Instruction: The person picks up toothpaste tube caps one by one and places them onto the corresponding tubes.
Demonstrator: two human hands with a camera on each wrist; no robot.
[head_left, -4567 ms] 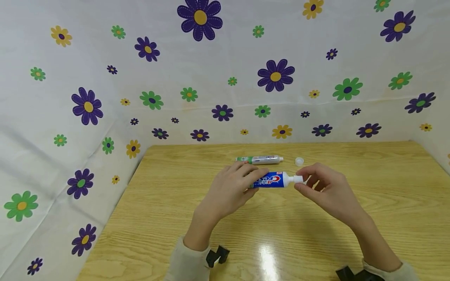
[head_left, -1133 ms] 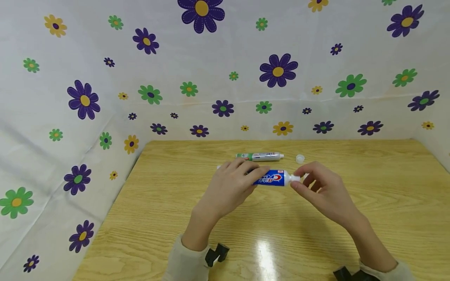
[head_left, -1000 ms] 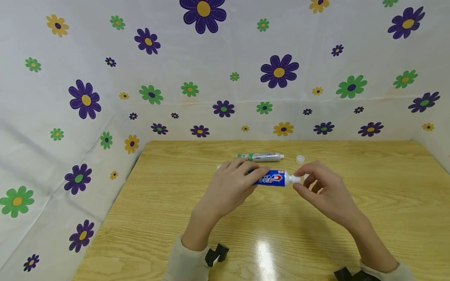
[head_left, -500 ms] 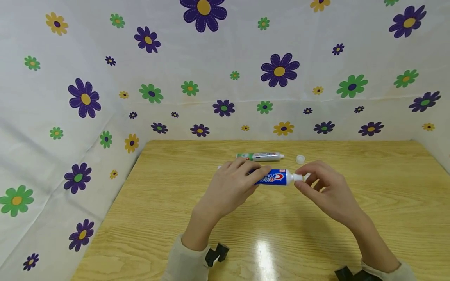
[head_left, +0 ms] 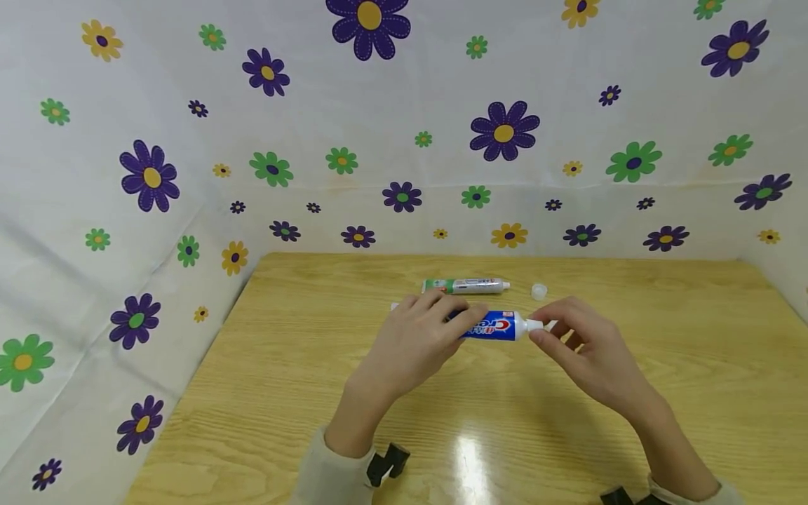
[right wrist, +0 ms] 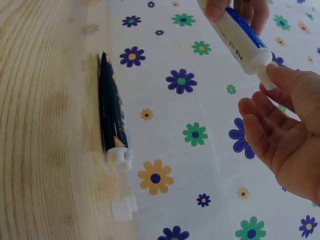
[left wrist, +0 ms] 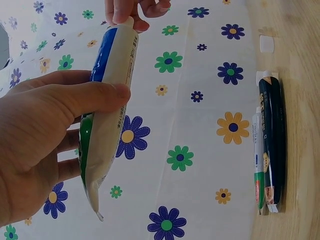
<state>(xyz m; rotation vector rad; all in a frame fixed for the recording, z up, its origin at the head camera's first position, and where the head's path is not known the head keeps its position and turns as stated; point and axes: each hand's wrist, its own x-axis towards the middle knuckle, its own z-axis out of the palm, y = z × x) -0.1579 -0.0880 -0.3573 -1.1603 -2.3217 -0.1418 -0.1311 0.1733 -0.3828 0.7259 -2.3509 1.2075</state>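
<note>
A blue, white and green Crest toothpaste tube (head_left: 495, 326) is held above the table, roughly level, its nozzle end pointing right. My left hand (head_left: 413, 344) grips its body, the thumb lying along the pale back in the left wrist view. At the nozzle end sits a small white cap (head_left: 535, 325), pinched between the thumb and index finger of my right hand (head_left: 590, 354). The other right fingers are loosely bent, off the tube. In the head view my left hand covers the tube's rear half.
Behind the hands lies a silver-and-green toothpaste tube (head_left: 473, 285) on the wooden table (head_left: 284, 337). A loose white cap (head_left: 539, 291) stands to its right. The wrist views show a dark green tube (left wrist: 272, 142) beside it. Flowered cloth (head_left: 404, 140) hangs behind the table.
Both hands stay nearly in place, and the tube is still held. My right fingertips shift slightly about the cap. Less of the narrow neck shows between cap and tube than in the earliest frame.
</note>
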